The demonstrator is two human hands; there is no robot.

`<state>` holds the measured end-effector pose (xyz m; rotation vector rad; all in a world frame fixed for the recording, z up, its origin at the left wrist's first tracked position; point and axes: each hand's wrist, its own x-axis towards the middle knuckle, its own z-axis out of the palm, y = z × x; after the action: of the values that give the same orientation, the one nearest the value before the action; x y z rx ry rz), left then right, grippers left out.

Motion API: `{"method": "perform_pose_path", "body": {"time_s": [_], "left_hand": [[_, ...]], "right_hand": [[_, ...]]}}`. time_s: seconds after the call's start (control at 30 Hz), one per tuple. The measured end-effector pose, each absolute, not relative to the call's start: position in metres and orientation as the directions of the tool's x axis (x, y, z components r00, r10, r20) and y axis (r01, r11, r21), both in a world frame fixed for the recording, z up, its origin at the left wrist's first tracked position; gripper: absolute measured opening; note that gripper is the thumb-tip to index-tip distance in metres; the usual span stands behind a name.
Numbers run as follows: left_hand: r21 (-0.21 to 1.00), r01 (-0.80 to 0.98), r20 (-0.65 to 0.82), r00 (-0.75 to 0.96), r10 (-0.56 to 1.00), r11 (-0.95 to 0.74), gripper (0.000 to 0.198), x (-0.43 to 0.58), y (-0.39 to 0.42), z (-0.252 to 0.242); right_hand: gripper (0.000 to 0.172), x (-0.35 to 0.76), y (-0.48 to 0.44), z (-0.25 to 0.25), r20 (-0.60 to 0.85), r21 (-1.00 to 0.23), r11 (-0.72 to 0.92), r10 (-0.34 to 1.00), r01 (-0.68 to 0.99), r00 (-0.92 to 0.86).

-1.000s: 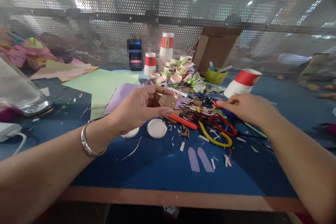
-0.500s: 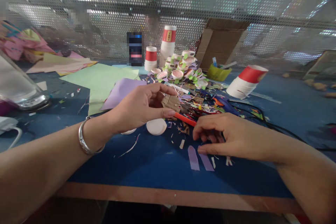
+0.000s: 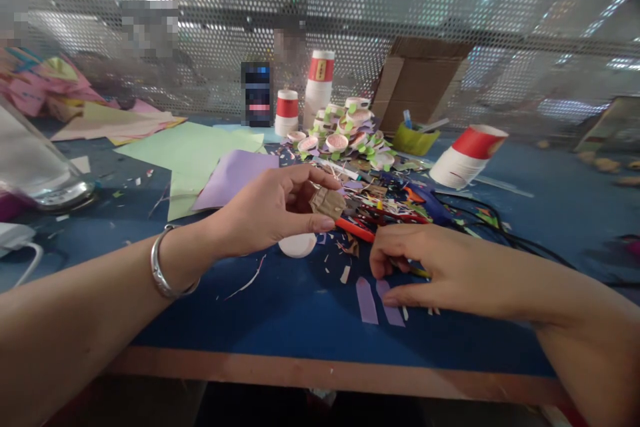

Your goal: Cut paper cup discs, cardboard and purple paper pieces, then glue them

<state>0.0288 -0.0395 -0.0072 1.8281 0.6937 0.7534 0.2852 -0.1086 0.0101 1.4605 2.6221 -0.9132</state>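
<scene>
My left hand [image 3: 305,203], with a silver bangle on the wrist, curves round a crumpled brown paper or cardboard piece [image 3: 329,203]. Its thumb and forefinger are apart; the other fingers are partly hidden behind the piece. An orange stick-like thing [image 3: 355,230] lies just beyond the thumb tip. Low over the table, my right hand [image 3: 415,267] has its thumb spread from its bent fingers. Its thumb tip is at one purple paper strip [image 3: 391,312]; a second purple strip [image 3: 367,301] lies to the left. Something yellow shows under the right palm.
White paper discs [image 3: 297,245] lie below my left hand. Behind are paper scraps, a pile of small decorated cups [image 3: 345,130], stacked paper cups [image 3: 320,83], a tilted cup stack [image 3: 467,157], a green container [image 3: 415,139] and black cables. Coloured sheets [image 3: 200,147] spread left.
My left hand has shifted slightly down and right, the brown piece moving with it. My right thumb has come lower over the purple strip. The strips look unmoved.
</scene>
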Motion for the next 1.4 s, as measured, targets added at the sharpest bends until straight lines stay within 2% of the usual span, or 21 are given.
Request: {"method": "perform_pose_path", "body": {"time_s": [0.2, 0.37, 0.47, 0.6, 0.77, 1.0, 1.23, 1.4], "left_hand": [[0.941, 0.105, 0.179, 0.655, 0.734, -0.323, 0.045, 0.030, -0.040, -0.009], [0.944, 0.092, 0.183, 0.655, 0.733, -0.318, 0.044, 0.029, -0.041, -0.010], [0.936, 0.084, 0.207, 0.654, 0.728, -0.341, 0.043, 0.029, -0.041, -0.012], [0.929, 0.087, 0.229, 0.632, 0.740, -0.361, 0.044, 0.031, -0.044, -0.013], [0.916, 0.129, 0.225, 0.618, 0.754, -0.379, 0.045, 0.035, -0.051, -0.012], [0.924, 0.110, 0.213, 0.649, 0.731, -0.366, 0.045, 0.039, -0.056, -0.016], [0.935, 0.072, 0.210, 0.676, 0.707, -0.347, 0.044, 0.043, -0.061, -0.015], [0.919, 0.110, 0.203, 0.692, 0.693, -0.379, 0.042, 0.043, -0.062, -0.015]], "right_hand": [[0.015, 0.286, -0.110, 0.010, -0.283, -0.485, 0.378, 0.785, 0.788, -0.551], [0.015, 0.289, -0.109, 0.015, -0.344, -0.609, 0.276, 0.753, 0.743, -0.561], [0.016, 0.292, -0.109, 0.017, -0.246, -0.720, 0.224, 0.803, 0.657, -0.543], [0.018, 0.290, -0.109, 0.015, -0.073, -0.857, 0.167, 0.897, 0.488, -0.435], [0.017, 0.280, -0.106, 0.008, 0.042, -0.946, 0.138, 0.949, 0.292, -0.312], [0.021, 0.267, -0.102, 0.002, 0.089, -0.972, 0.132, 0.972, 0.192, -0.218], [0.030, 0.258, -0.100, 0.001, 0.007, -0.988, 0.041, 0.974, 0.146, -0.225], [0.028, 0.257, -0.101, 0.000, -0.008, -0.985, 0.034, 0.970, 0.168, -0.242]]}}
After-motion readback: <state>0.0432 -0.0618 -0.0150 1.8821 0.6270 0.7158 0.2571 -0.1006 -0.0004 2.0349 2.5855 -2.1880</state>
